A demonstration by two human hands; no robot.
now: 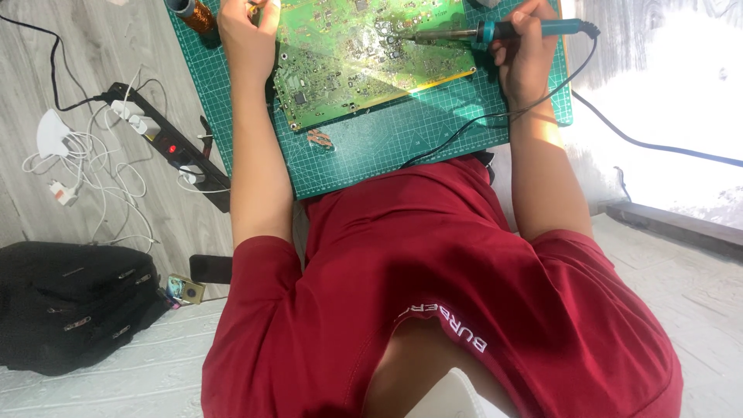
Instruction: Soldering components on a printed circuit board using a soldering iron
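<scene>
Right hand (526,58) curled tight around the blue grip of one soldering iron (495,32), metal tip laid leftward onto the green circuit board (364,58). Left hand (246,31) resting on the board's left edge, fingers bent at the frame's top edge and seemingly pinching something small; cannot tell what.

One board, lying flat on one green cutting mat (371,147) across the lap, near the mat's far side. Probably light and stiff, yet fragile: best held by bare edges, away from the packed components. Iron light too, hot at the tip, so taken only by the insulated handle, its black cord (464,128) trailing nearer.

Left on the floor: one black power strip (166,143), white cables (93,166), one black bag (70,306).
</scene>
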